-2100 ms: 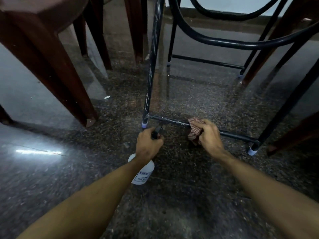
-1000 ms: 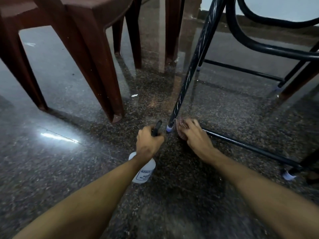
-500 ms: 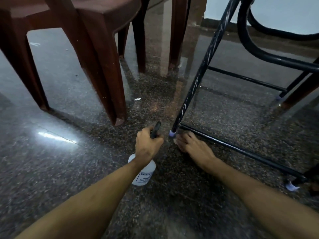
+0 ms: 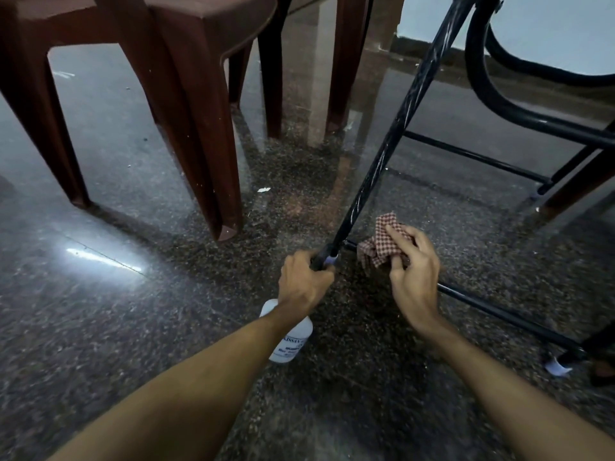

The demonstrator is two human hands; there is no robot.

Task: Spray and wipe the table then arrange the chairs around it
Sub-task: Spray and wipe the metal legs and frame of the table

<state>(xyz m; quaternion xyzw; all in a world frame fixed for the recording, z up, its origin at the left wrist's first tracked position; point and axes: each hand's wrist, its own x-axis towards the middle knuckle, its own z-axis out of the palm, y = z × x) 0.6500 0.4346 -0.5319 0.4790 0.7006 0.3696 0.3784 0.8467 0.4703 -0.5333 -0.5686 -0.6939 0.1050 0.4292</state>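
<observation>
Spray bottle (image 4: 290, 341): nozzle forward toward bench leg (image 4: 382, 154), gripped closed in left hand (image 4: 304, 281). Checked cloth (image 4: 379, 244): bunched, pinched by right hand (image 4: 412, 274) at lower crossbar (image 4: 499, 314).

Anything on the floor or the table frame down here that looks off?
Only small things: a white scrap lies on the floor beyond the nearest brown chair leg, with a few paler specks nearby. The black table leg looks streaked. Nothing seems spilled or broken.
</observation>
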